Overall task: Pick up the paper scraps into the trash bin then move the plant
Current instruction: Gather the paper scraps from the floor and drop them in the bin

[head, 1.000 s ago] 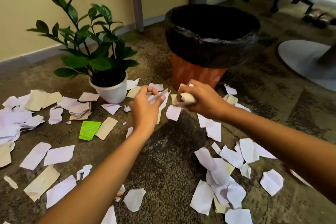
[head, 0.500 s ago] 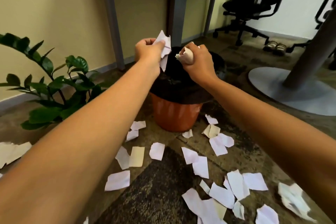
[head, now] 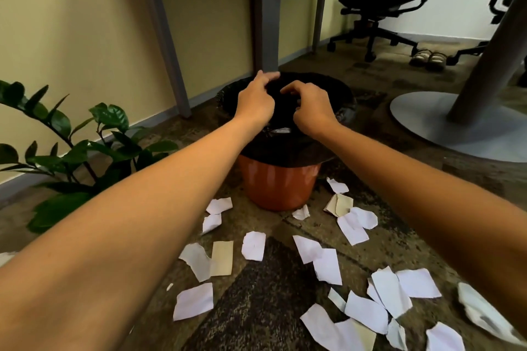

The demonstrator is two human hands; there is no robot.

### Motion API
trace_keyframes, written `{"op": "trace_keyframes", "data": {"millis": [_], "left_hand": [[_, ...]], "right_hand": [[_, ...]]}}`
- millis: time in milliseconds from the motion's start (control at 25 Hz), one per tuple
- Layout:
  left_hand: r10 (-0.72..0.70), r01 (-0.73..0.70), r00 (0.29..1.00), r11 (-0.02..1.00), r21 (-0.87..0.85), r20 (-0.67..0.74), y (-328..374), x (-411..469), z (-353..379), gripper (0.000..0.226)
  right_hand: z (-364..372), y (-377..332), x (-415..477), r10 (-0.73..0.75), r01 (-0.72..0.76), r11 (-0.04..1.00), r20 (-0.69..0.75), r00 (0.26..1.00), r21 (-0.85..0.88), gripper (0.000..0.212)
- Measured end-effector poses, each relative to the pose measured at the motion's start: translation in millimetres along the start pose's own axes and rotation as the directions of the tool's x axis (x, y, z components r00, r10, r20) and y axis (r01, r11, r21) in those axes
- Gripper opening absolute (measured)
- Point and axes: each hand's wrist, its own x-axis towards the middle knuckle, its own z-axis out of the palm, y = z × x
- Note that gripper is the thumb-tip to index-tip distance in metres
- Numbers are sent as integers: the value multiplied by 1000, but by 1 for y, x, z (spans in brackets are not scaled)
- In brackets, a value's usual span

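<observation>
An orange trash bin [head: 275,185] lined with a black bag stands on the carpet in the middle. Both my hands hover over its mouth. My left hand [head: 256,97] has loosely spread fingers and holds nothing. My right hand [head: 309,107] has relaxed, slightly curled fingers and is also empty. A bit of white paper [head: 281,130] shows inside the bin between my wrists. Several white and tan paper scraps [head: 328,265] lie scattered on the floor in front of the bin. The green plant [head: 71,151] stands at the left; its pot is out of view.
A yellow wall and grey desk legs [head: 168,45] stand behind the bin. A round grey table base [head: 456,122] with a slanted column lies at the right. Black office chairs [head: 382,8] and a pair of sandals [head: 427,58] are at the back.
Both hands carried scraps up from the floor to above the bin and let them go; the hands are now empty. The view tilted upward.
</observation>
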Motion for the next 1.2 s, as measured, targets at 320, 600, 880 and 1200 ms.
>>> {"op": "trace_keyframes", "data": {"millis": [320,600,880,1200], "left_hand": [[259,-286,862,958,5,-436,-57,-79,-9,42],[-220,237,971,860,452,-90,-199,-191,-3,29],[-739,563,672,552,615,47,-249,-215,2,99],[-408,357,913,803,478,5,-234,-213,41,58]], "right_hand": [[32,0,-102,-527,447,841,-278,803,-306,37],[97,82,-168,-147,296,879,379,914,-374,53],[108,136,-182,772,-524,634,424,474,-568,82],[123,115,-173,474,-432,881,366,801,-194,40]]}}
